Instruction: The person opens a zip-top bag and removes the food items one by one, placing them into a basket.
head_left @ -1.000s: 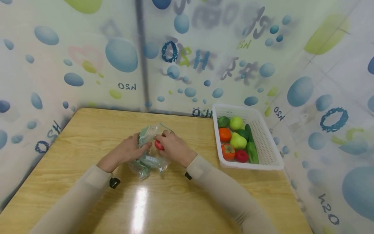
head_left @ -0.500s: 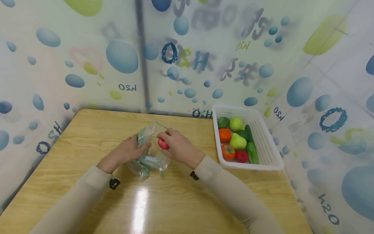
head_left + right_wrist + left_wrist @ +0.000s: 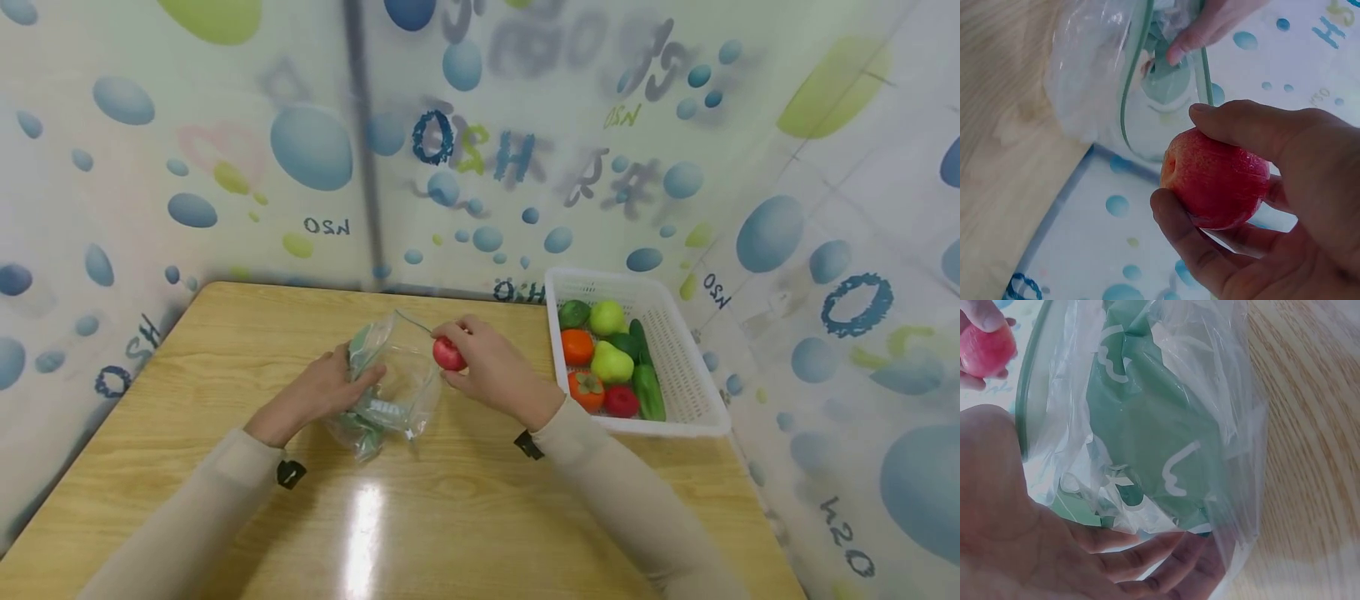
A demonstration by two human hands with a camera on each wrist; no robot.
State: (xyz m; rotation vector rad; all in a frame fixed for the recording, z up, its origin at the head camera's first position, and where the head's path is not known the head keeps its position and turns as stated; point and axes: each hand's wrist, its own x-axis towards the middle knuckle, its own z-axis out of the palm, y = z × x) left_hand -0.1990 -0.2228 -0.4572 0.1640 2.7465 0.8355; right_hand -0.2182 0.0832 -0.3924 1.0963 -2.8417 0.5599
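Observation:
A clear plastic zip bag (image 3: 408, 383) with green printed patches lies on the wooden table, its mouth spread toward the right. My left hand (image 3: 315, 396) holds the bag at its left side, the thumb (image 3: 1180, 51) inside the mouth in the right wrist view and the other fingers (image 3: 1147, 559) against its outside. Just right of the opening, my right hand (image 3: 502, 367) grips a red apple (image 3: 1216, 181) between thumb and fingers. The apple is outside the bag, with its yellowish dimpled end turned toward the mouth.
A white perforated basket (image 3: 693, 383) stands at the table's right side. Inside are persimmons (image 3: 587, 390), a green pear (image 3: 611, 362), a cucumber (image 3: 647, 392), another red fruit (image 3: 621, 401) and more produce. Patterned walls border the table (image 3: 247, 333).
My right hand has drawn the apple rightward, out of the bag's mouth and away from it. My left hand stays on the bag, whose opening now shows wider.

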